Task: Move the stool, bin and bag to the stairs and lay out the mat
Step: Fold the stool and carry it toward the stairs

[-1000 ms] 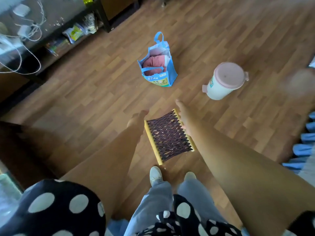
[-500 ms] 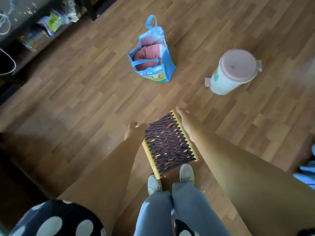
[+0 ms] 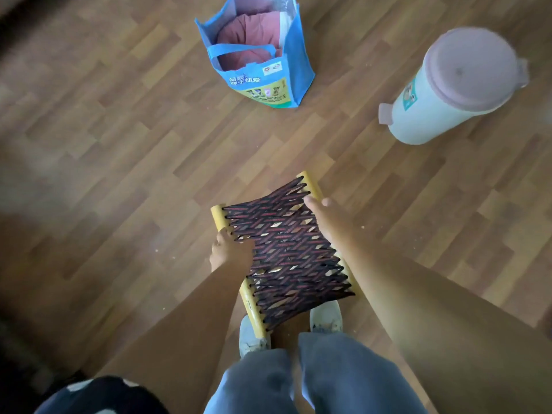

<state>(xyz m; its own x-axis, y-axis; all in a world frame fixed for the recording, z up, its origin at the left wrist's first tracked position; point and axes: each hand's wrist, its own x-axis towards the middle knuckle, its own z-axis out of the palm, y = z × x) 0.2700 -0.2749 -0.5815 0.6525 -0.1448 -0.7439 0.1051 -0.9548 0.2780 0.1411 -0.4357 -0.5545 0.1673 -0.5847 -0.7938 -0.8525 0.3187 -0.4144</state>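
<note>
Now I am taking up the stool [image 3: 286, 252], the first of the three things bound for the stairs, and I judge the task is barely begun. The stool is sitting on the floor [image 3: 119, 174] right in front of my shoes [image 3: 325, 316], its near end over my toes. My left hand [image 3: 228, 253] is curling its grip round the stool's left yellow rail, knuckles up, thumb side lying on the woven seat. My right hand [image 3: 324, 218] is lying along the right rail with the thumb on the weave and the fingers going down over the outer edge; I take that grip to be clamping on the rail too, though the fingertips are hidden under it. Both arms are reaching straight down and forward, nearly parallel, one each side of the stool.

The bag [image 3: 263, 64] is standing well beyond the stool's far end, open with pink cloth inside. The bin [image 3: 448, 91] is standing beyond the stool and off to its right, lid on. Neither stairs nor mat is showing here.

Next, I judge, I am needing an even lift on both rails so the stool stays level, then a turn toward the stairs.
</note>
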